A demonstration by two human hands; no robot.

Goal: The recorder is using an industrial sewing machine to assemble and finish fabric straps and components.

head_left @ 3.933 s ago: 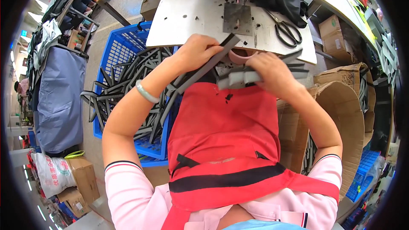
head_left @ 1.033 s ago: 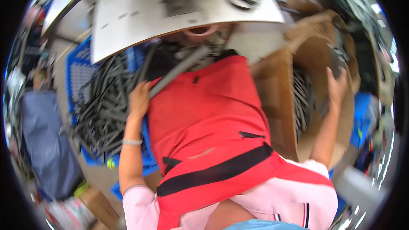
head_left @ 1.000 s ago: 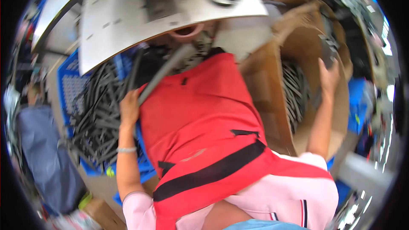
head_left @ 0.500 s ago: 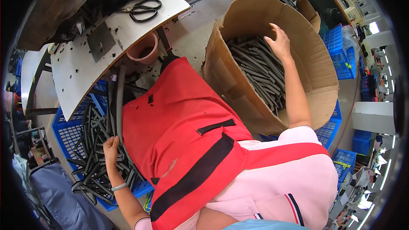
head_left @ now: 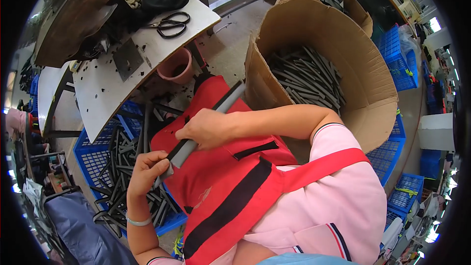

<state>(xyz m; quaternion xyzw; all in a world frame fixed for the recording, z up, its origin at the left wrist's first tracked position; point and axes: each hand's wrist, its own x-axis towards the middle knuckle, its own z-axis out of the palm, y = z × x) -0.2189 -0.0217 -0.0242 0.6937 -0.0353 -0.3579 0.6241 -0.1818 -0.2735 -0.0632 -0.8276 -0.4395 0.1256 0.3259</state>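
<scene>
A long grey strip with a black side (head_left: 182, 154) lies slantwise over my lap, above the red apron (head_left: 221, 172). My right hand (head_left: 208, 127) is wrapped round its middle, the back of the hand hiding part of it. At its near-left end my left hand (head_left: 147, 169) pinches it between thumb and fingers. Below my left hand, many similar strips (head_left: 122, 167) lie jumbled in a blue plastic crate (head_left: 88, 156). More grey and black strips (head_left: 309, 76) lie in a large cardboard box (head_left: 368, 68) on my right.
A white worktable (head_left: 110, 91) with a dark machine (head_left: 73, 24) stands at the far left. Black-handled scissors (head_left: 171, 25) and a metal plate (head_left: 127, 60) lie on it. A pink bucket (head_left: 172, 74) sits under its edge. Blue crates (head_left: 396, 59) stand beyond the box.
My right hand has left the cardboard box and come over my lap, where it now grips the strip. The left hand has risen from the crate and holds the strip's near end.
</scene>
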